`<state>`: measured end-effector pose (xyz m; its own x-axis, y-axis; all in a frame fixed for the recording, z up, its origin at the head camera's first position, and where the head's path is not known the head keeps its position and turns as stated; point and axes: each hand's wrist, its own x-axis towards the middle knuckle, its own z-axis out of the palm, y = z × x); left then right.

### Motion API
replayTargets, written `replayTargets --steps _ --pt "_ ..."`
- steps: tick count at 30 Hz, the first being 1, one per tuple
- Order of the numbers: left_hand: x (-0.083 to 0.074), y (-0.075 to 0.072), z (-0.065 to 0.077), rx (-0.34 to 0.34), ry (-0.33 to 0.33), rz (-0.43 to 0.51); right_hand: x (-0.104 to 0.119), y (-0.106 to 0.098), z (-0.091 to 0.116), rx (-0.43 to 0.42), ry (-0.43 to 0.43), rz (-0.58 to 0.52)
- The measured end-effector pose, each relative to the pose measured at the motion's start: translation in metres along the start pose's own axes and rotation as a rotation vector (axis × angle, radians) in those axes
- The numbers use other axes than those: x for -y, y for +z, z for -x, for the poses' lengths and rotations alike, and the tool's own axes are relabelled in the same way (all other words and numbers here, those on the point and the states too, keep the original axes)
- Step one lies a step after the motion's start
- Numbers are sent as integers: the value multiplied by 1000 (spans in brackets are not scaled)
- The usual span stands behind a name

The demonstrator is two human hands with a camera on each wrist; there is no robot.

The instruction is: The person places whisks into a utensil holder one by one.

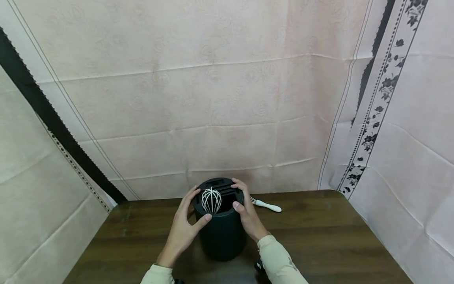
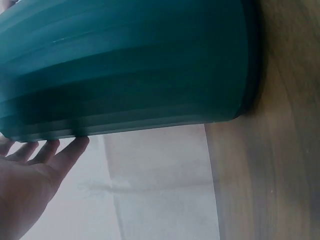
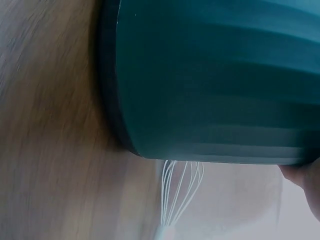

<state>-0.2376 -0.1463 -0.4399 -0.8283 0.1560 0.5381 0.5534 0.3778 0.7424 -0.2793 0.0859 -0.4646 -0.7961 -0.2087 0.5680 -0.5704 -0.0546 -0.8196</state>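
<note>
A dark green utensil holder [image 1: 222, 238] with a black slotted top stands upright on the table. My left hand [image 1: 182, 230] grips its upper left side, thumb at the front rim and fingers farther back. On the opposite side my right hand [image 1: 249, 216] holds the rim between thumb and fingers. White wires of a whisk [image 1: 211, 201] rise from the holder's left opening; its handle is hidden inside. Behind the holder to the right lies a second whisk [image 1: 268, 205], white handle outward, and its wires [image 3: 180, 192] show in the right wrist view.
The brown wooden table [image 1: 312, 236] ends at a back edge close behind the holder. Pale patterned cloth [image 1: 220, 98] hangs behind it and on both sides. A small black object [image 1: 259, 265] is by the right sleeve, partly hidden.
</note>
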Motion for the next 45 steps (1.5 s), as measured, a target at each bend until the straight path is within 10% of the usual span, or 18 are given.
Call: replayTargets --steps 15,34,45 --pt "4 -8 3 -101 83 -141 3 16 -7 122 37 40" --pt "14 -4 11 -133 80 -129 -19 -126 -15 204 366 464" --pt "14 4 6 -156 84 -86 -56 -153 -30 363 477 628"
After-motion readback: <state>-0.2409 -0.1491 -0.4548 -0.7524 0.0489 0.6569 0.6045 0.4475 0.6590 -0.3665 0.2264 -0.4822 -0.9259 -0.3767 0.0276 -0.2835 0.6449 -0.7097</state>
